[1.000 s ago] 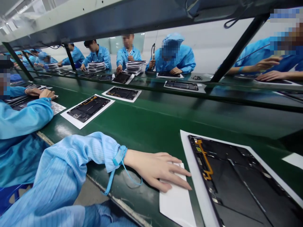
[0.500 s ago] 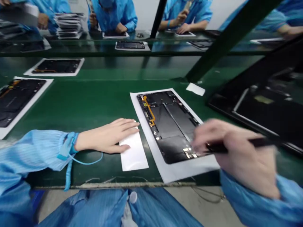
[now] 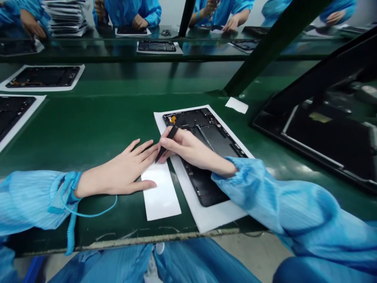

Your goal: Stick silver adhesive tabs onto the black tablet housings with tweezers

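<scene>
My left hand (image 3: 123,169) lies open, fingers spread, on the green bench, its fingertips and thumb over a small white sheet (image 3: 161,196). Pinched in my right hand (image 3: 188,147) are slim black tweezers (image 3: 166,143), tip pointing down at the top of that sheet, close by my left fingertips. Under my right forearm, an opened tablet housing (image 3: 224,137) with black inner parts rests on white paper (image 3: 203,222). An orange flex cable (image 3: 172,120) shows at its far left corner; my right hand and sleeve hide much of its left side and near end.
Two more opened tablet housings (image 3: 44,76) on white paper lie at the left. A scrap of white paper (image 3: 237,105) is near the green post (image 3: 265,51). A black-framed tray (image 3: 318,133) leans at the right. Co-workers in blue (image 3: 129,13) sit across the bench.
My right hand has swung left with the tweezers, from the housing's near right corner to the small white sheet. My left hand stays on the sheet. The view has shifted slightly.
</scene>
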`<state>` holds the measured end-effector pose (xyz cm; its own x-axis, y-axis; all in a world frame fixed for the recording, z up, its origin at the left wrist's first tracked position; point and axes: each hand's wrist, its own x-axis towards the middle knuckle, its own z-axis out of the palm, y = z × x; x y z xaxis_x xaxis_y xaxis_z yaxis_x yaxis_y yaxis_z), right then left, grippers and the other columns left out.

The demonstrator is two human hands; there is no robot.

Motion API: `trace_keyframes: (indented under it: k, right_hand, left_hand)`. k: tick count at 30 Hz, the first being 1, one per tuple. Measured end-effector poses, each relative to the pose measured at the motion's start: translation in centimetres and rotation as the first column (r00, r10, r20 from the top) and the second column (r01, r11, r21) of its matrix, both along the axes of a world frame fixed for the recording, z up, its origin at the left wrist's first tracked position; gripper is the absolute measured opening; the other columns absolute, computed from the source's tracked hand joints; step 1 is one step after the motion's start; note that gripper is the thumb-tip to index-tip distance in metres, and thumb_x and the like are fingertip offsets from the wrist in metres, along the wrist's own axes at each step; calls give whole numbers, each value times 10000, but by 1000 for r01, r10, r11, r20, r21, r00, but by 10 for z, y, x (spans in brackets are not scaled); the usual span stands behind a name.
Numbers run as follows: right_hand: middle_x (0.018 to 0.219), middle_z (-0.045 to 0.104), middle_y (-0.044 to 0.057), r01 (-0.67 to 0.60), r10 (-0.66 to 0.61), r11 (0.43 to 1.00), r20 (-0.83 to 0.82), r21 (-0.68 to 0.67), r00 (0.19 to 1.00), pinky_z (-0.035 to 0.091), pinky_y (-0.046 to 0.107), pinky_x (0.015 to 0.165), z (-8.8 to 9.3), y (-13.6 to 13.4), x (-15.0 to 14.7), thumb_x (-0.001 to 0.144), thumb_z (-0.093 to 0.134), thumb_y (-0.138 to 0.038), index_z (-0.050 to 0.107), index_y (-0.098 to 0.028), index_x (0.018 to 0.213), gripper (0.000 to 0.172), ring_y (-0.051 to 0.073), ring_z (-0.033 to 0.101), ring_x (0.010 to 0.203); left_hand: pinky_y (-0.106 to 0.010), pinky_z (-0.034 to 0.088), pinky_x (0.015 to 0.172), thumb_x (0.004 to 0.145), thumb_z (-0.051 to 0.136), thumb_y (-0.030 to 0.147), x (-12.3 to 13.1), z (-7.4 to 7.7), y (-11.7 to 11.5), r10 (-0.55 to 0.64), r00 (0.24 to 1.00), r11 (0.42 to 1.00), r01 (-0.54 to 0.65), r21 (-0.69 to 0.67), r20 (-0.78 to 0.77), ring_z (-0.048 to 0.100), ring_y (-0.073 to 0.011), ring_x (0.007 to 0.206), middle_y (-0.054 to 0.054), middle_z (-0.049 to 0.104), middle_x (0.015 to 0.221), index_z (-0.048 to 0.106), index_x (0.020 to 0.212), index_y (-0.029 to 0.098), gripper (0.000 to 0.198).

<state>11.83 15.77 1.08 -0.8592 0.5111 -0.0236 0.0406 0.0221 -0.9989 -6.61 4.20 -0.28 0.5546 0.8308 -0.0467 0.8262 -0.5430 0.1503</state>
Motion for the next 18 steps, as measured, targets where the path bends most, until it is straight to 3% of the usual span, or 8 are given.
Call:
trace_keyframes:
  k: [5, 10, 18]
  right_hand:
    - [710, 637, 6, 74, -74, 988, -3, 134, 997, 569, 295, 584, -9, -10, 2, 880, 606, -547, 505, -189, 847, 374, 194, 704, 635]
    - [668, 619, 0, 109, -113, 955, -2, 275, 994, 576, 317, 607, -12, -15, 3, 924, 544, -519, 514, -196, 825, 339, 205, 705, 641]
    - [647, 598, -14, 140, -145, 936, -8, 322, 989, 556, 297, 558, -11, -18, 0, 918, 541, -312, 509, -206, 761, 192, 192, 696, 591]
  left_hand:
    - [-546, 147, 1175, 1000, 231, 556, 2, -1, -1, 10, 1000, 1000, -10, 21, -24, 183, -340, 1461, -198, 205, 1565, 242, 1492, 33, 718]
    - [-559, 214, 1146, 1002, 217, 550, 3, -3, -1, -2, 999, 999, 4, 54, -41, 218, -353, 1448, -215, 291, 1532, 235, 1490, 18, 722]
    - [-590, 221, 1133, 999, 227, 550, 4, -3, 0, -4, 999, 998, 7, 57, -50, 212, -375, 1445, -226, 274, 1535, 223, 1489, 3, 734]
